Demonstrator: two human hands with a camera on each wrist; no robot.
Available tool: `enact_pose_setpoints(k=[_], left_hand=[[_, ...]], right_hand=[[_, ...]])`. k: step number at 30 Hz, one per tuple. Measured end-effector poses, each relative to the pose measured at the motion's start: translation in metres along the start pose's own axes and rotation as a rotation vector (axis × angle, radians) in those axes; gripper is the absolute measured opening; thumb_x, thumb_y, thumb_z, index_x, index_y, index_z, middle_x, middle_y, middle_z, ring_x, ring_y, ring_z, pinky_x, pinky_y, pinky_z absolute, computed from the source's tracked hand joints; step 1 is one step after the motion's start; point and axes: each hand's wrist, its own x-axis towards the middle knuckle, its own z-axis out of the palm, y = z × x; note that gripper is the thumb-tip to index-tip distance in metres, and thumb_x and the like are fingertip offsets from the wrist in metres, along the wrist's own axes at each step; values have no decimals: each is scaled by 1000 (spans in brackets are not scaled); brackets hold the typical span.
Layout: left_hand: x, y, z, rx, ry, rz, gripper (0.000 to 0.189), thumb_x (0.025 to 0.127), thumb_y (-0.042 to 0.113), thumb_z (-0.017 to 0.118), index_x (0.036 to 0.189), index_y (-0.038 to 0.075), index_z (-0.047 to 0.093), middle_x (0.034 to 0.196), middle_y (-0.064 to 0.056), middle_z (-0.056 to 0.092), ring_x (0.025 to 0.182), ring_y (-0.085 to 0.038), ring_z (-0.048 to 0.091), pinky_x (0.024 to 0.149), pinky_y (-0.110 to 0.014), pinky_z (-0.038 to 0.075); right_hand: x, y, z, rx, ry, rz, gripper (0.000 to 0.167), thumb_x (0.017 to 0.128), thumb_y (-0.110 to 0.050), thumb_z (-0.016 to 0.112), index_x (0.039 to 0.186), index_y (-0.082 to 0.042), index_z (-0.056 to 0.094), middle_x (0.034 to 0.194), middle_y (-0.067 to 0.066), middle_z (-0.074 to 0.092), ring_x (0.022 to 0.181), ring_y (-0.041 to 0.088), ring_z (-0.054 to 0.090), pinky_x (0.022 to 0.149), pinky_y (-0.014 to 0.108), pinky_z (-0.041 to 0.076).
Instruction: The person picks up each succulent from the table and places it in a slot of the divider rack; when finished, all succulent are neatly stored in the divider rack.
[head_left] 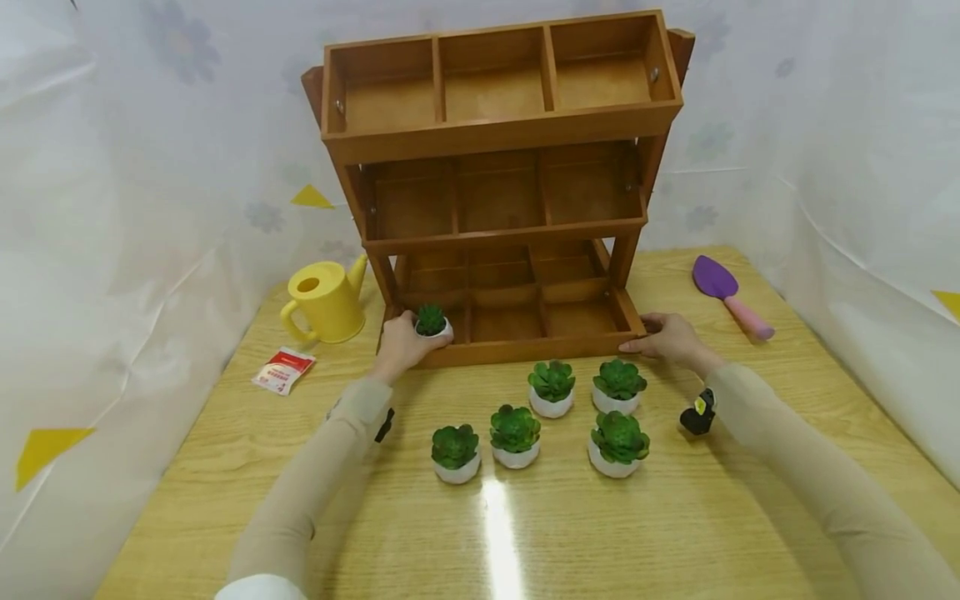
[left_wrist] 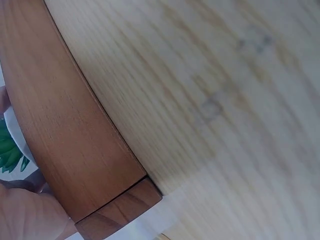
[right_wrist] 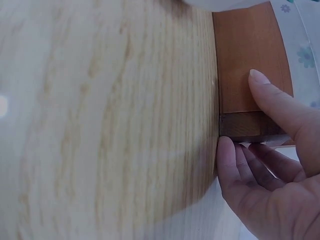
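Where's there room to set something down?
The table is bare this side of the five potted plants, between the sleeves; the shelf's top compartments are bare too. It's crowded from those plants to the bottom tier, where the left hand and right hand are.

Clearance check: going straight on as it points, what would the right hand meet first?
The wooden shelf, at its lower front right corner; the right hand seems to touch it, though depth is unclear.

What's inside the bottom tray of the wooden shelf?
One potted plant, held by the left hand, shows at the front left compartment. The hand and front board hide the pot's lower part; the middle tray covers some of the back row.
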Motion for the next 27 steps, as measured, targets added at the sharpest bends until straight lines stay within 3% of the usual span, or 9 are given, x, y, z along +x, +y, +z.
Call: enact_pose_setpoints(k=[11,20,27], left_hand=[[-2,-1,0,14,-43,-4,68,81,48,72,119,-4,50,109,-24,60,96,-33,61,81,-45,53],[-4,1,1,12,-27,0,70,81,48,72,121,-5,50,113,-26,60,101,-35,61,84,-46,53],[-6,1,-2,3,17,52,65,81,45,74,116,-4,49,103,-20,60,87,-30,58,76,-41,52]], right_hand=[[-3,-3,1,-17,-4,-2,97,79,-42,77,147,7,28,143,32,39,129,44,42,104,52,40],[-3,-2,1,-17,-7,-4,98,79,-43,76,147,8,27,142,32,39,128,44,42,104,52,39],[-2,-2,1,-8,1,-12,95,81,-40,76,147,8,28,142,32,40,127,43,44,102,51,41]])
